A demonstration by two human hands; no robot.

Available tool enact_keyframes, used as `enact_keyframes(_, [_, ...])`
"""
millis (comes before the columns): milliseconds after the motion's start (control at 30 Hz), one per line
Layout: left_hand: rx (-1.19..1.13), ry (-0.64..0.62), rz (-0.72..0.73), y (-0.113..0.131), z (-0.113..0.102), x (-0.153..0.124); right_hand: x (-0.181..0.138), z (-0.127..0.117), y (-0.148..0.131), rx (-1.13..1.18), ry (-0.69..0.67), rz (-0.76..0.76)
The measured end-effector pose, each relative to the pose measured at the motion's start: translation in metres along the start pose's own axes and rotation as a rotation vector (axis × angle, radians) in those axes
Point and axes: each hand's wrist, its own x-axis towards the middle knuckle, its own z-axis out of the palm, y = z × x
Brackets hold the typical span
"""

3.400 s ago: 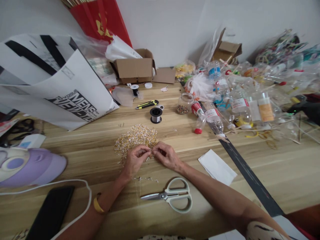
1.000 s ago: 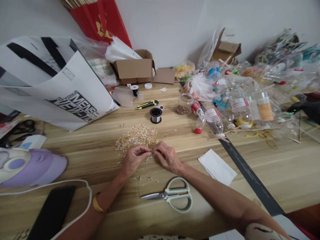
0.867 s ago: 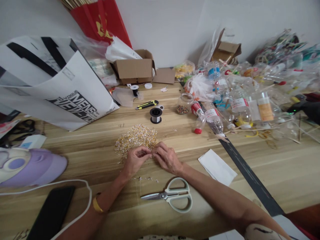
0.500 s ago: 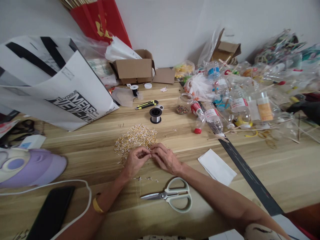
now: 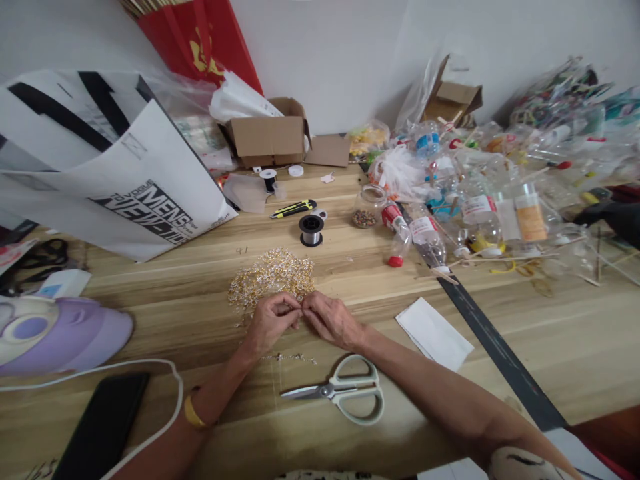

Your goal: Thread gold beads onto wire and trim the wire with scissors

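Two bare hands meet over a wooden table (image 5: 240,440), at the near edge of a loose pile (image 5: 270,270) of tiny gold and silver pieces. The left hand (image 5: 267,325) and right hand (image 5: 333,322) each have thumb and forefinger pinched closed, the tips touching or nearly so — whatever they hold is too small to make out. A short beaded strand (image 5: 291,358) lies on the wood just below them, nearer the person. Below that rest scissors (image 5: 326,391), blades pointing left, handles right. Beyond the pile stands a spool (image 5: 311,238) of silvery wire, with a yellow-and-black cutter (image 5: 295,209) just behind it. Folded paper (image 5: 434,333) lies right of the hands; a dark phone (image 5: 100,427) lies at lower left.
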Motion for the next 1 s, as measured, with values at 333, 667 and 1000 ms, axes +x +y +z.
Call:
enact_keyframes(333, [0.011, -0.021, -0.023, 0.002, 0.000, 0.001, -0.001, 0.000, 0.000, -0.078, -0.004, 0.009])
enact_keyframes(667, [-0.056, -0.024, -0.097, 0.009, 0.000, 0.001, -0.001, -0.001, 0.000, -0.038, 0.024, 0.044])
enact_keyframes(1000, [-0.015, -0.012, -0.051, 0.012, -0.002, 0.000, 0.000, -0.003, -0.001, 0.078, 0.061, 0.075])
